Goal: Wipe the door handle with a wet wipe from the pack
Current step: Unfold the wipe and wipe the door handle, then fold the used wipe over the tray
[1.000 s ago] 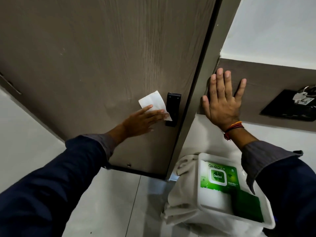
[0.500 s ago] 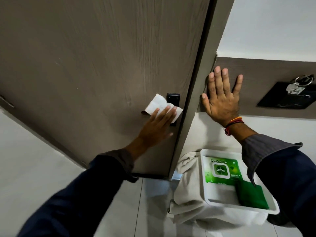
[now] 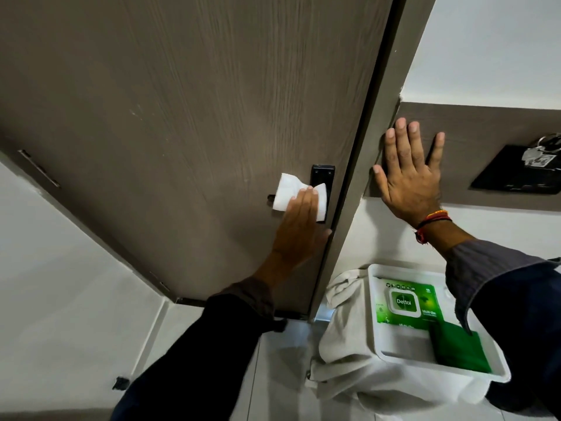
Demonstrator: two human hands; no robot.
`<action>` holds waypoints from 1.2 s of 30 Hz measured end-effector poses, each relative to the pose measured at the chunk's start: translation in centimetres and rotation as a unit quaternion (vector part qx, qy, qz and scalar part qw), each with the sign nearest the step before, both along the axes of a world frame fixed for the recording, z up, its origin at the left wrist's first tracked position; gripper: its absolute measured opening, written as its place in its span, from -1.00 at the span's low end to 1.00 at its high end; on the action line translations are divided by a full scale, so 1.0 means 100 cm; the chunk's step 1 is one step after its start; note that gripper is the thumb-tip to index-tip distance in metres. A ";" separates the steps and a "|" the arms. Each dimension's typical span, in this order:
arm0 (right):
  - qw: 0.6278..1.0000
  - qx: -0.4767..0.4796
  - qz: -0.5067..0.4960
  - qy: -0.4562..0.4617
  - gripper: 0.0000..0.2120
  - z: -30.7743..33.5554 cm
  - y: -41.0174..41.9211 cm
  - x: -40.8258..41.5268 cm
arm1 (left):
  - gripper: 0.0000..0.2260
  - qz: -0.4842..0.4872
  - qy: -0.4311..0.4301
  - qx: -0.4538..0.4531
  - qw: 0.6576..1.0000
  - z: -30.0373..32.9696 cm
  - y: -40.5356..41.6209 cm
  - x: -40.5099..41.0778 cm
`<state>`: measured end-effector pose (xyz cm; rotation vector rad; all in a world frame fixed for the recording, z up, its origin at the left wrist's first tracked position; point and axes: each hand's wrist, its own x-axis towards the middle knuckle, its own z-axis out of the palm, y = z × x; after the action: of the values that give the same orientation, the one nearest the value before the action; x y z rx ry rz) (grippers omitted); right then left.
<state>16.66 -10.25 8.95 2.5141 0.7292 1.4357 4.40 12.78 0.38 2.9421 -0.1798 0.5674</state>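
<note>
A black door handle (image 3: 322, 175) sits on the brown wooden door (image 3: 188, 117) near its right edge. My left hand (image 3: 300, 229) presses a white wet wipe (image 3: 287, 196) over the handle's lever, so only the top plate and the lever's left tip show. My right hand (image 3: 409, 180) lies flat with spread fingers on the brown wall panel beside the door frame. The green wet wipe pack (image 3: 403, 303) lies in a white tray (image 3: 449, 369) below my right arm.
The tray rests on a stool draped in white cloth (image 3: 343, 354). A folded green cloth (image 3: 458, 347) lies in the tray. A black holder with keys (image 3: 522, 168) hangs on the wall panel at right. The door frame (image 3: 379, 147) stands between my hands.
My left hand has slid the wipe to the right, from the door face beside the handle onto the lever, and now covers it. My right hand has stayed on the wall panel.
</note>
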 end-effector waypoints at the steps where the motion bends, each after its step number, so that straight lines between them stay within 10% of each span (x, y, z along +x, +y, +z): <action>1: 1.000 -0.002 0.006 0.006 -0.32 0.002 0.005 -0.002 | -0.29 0.014 0.001 -0.007 1.000 0.001 0.017 -0.005; 5: 0.997 0.036 0.021 0.059 -0.31 0.004 0.032 -0.019 | -0.43 0.084 0.012 -0.031 0.996 0.004 0.040 -0.022; 10: 0.959 0.115 0.100 0.240 -0.57 -0.042 0.054 -0.083 | -0.50 -0.053 0.000 -0.068 0.996 0.007 -0.007 -0.019; 12: 0.834 0.301 0.098 0.451 -0.74 -0.056 0.080 -0.104 | -0.47 -0.072 0.026 -0.096 0.992 0.012 0.006 -0.025; 15: 0.437 0.550 0.098 0.705 -0.77 -0.055 0.115 -0.115 | -0.50 -0.079 0.070 -0.144 0.984 0.015 0.030 -0.029; 17: 0.342 0.573 0.120 0.735 -0.70 -0.055 0.125 -0.114 | -0.44 -0.096 0.093 -0.170 0.976 0.018 0.034 -0.028; 23: 0.329 0.650 0.141 0.670 -0.73 -0.047 0.110 -0.106 | -0.50 -0.065 0.073 -0.277 0.956 0.047 0.036 -0.029; 26: 0.261 0.671 0.191 0.667 -0.57 -0.035 0.088 -0.090 | -0.55 0.019 0.057 -0.355 0.933 0.080 0.051 -0.012; 30: 0.198 0.658 0.215 0.694 -0.49 -0.028 0.067 -0.085 | -0.53 -0.040 0.264 -0.538 0.799 0.093 0.034 -0.012; 36: 0.192 0.660 0.188 0.702 -0.72 -0.049 0.027 -0.102 | -0.59 -0.049 0.272 -0.581 0.766 0.069 -0.008 -0.036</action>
<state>6.50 -7.55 4.02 -1.0809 0.1226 0.6903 0.85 11.99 7.28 1.7210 0.0798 -0.2048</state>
